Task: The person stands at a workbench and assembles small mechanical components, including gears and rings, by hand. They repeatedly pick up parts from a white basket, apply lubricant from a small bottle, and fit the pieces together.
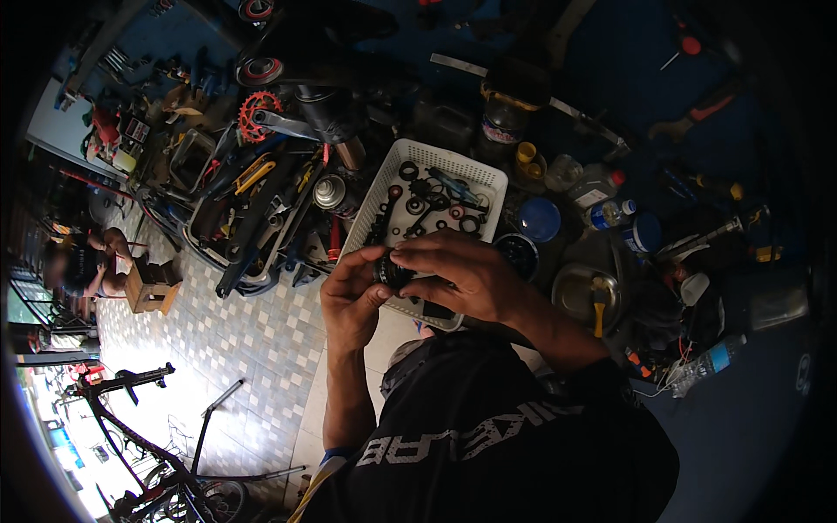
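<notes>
Between my hands is a small round black part [391,272] with a ridged edge, probably a bicycle component; its exact kind is hard to make out. My left hand [350,301] pinches it from the left with thumb and fingers. From the right, my right hand [464,272] closes on it too, fingers over the top and thumb below. Just beyond and partly under my hands lies a white perforated plastic basket [498,179]. Inside it are several dark rings, a blue-grey metal piece [453,186] and other small parts. My hands cover the basket's near portion.
Left of the basket stand a spray can [330,192] and a bin of tools [253,205]. On the right are a blue lid [539,220], bottles [610,213] and a metal tray with a brush [599,305]. A bike frame [139,453] stands lower left; another person [96,261] sits far left.
</notes>
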Tool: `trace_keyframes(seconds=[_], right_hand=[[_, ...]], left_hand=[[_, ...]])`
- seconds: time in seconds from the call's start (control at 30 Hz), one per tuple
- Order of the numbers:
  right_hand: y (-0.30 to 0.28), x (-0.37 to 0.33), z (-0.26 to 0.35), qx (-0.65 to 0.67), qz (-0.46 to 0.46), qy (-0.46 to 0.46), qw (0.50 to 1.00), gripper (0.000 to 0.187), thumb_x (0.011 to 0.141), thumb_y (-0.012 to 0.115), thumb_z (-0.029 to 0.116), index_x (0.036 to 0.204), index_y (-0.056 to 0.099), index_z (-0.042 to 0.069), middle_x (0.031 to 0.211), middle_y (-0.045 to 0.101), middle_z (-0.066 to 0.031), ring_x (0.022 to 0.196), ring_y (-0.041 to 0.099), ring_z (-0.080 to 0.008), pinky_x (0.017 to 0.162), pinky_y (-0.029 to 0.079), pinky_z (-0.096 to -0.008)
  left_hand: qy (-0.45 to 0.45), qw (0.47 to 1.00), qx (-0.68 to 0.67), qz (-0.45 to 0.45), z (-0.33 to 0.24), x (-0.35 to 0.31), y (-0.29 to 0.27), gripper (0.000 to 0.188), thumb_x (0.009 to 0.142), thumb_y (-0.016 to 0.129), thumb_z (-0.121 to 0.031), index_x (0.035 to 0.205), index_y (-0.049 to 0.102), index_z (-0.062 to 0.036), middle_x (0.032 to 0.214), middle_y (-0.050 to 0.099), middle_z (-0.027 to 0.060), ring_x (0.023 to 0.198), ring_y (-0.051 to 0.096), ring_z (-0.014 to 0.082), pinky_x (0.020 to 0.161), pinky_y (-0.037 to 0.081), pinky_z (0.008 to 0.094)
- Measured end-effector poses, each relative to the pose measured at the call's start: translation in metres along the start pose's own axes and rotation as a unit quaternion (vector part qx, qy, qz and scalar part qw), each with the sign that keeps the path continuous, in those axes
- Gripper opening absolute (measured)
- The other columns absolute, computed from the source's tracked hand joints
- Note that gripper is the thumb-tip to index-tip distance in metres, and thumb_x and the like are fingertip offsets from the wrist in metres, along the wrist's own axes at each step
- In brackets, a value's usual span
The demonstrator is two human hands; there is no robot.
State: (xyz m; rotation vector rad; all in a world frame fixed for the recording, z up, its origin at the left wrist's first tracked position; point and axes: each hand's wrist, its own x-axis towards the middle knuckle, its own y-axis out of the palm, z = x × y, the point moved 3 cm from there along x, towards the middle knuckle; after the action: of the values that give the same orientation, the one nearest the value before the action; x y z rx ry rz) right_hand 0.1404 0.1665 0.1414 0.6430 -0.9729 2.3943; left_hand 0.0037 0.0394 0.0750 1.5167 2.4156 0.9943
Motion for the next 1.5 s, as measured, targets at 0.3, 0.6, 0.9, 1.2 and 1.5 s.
trace_keyframes(seconds=[0.3,0.6,0.9,1.2,1.5], right_hand=[[-0.002,0.001,0.005,0.004,-0.005,-0.014,1.000,0.048,0.079,0.084,0.015,0.124,0.068,0.007,0.119,0.068,-0.0100,0.101,0.070,-0.0238,0.081,0.060,-0.0342],[-0.010,0.005,0.013,0.025,-0.013,-0.013,1.000,0.047,0.078,0.085,0.017,0.120,0.069,0.005,0.116,0.068,-0.0104,0.101,0.069,-0.0241,0.080,0.060,-0.0341],[-0.017,0.012,0.023,-0.005,-0.034,-0.058,0.998,0.046,0.075,0.087,0.019,0.116,0.071,0.007,0.115,0.068,-0.0109,0.101,0.070,-0.0245,0.082,0.058,-0.0353],[-0.020,0.013,0.028,-0.019,-0.044,-0.085,0.995,0.041,0.074,0.088,0.019,0.109,0.074,0.004,0.113,0.070,-0.0101,0.102,0.070,-0.0237,0.081,0.058,-0.0337],[-0.022,0.013,0.031,-0.028,-0.030,-0.089,0.995,0.032,0.075,0.087,0.013,0.103,0.075,0.000,0.109,0.070,-0.0108,0.101,0.070,-0.0238,0.078,0.060,-0.0327]], left_hand=[[0.005,1.000,-0.002,0.001,-0.003,0.001,0.001,0.050,0.084,0.079,-0.002,0.128,0.056,0.0082,0.120,0.068,0.0178,0.107,0.068,0.0217,0.091,0.056,0.0324],[0.005,0.999,-0.025,0.020,-0.006,0.007,0.006,0.051,0.082,0.083,-0.009,0.124,0.059,0.0073,0.122,0.067,0.0150,0.111,0.066,0.0216,0.097,0.052,0.0336],[0.019,0.999,-0.039,0.023,-0.012,0.012,0.014,0.051,0.082,0.084,-0.014,0.122,0.060,0.0075,0.120,0.066,0.0125,0.108,0.066,0.0191,0.096,0.051,0.0316],[0.012,0.999,-0.037,0.023,-0.017,0.011,0.018,0.050,0.082,0.084,-0.014,0.120,0.061,0.0088,0.119,0.066,0.0123,0.109,0.066,0.0194,0.097,0.051,0.0320],[0.028,0.999,-0.018,0.038,-0.020,0.015,0.025,0.046,0.086,0.080,-0.013,0.119,0.060,0.0109,0.110,0.065,0.0142,0.091,0.068,0.0198,0.069,0.058,0.0281]])
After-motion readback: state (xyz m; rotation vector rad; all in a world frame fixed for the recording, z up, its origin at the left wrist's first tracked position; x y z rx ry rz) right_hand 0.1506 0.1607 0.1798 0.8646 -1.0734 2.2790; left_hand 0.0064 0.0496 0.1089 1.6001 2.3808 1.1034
